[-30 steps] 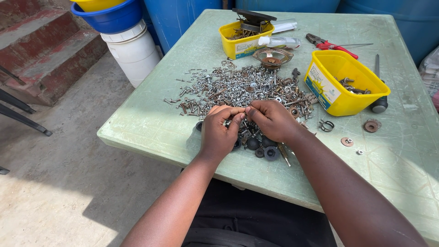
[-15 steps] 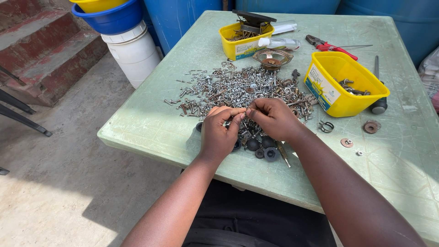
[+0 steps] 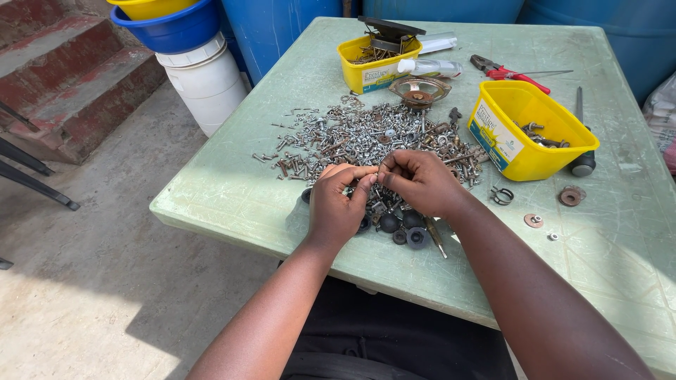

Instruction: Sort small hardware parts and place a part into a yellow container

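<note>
A wide heap of small metal screws, nuts and washers [image 3: 366, 134] lies spread on a pale green table [image 3: 232, 204]. My left hand [image 3: 338, 207] and my right hand [image 3: 419, 181] meet over the heap's near edge, fingertips pinched together on a tiny metal piece between them; its exact kind is too small to tell. Several dark round rubber pieces [image 3: 405, 232] lie just below my hands, partly hidden by them.
A yellow tub [image 3: 524, 130] with a few parts stands right, a smaller yellow tub [image 3: 377, 60] at the back, a round metal dish [image 3: 420, 90] between. Red-handled pliers [image 3: 507, 72], a screwdriver [image 3: 581, 141], loose washers [image 3: 569, 195]. Blue drums, white bucket [image 3: 204, 81], brick steps left.
Both hands stay pinched together at the heap's near edge, with only slight finger movement. The view has shifted a little.
</note>
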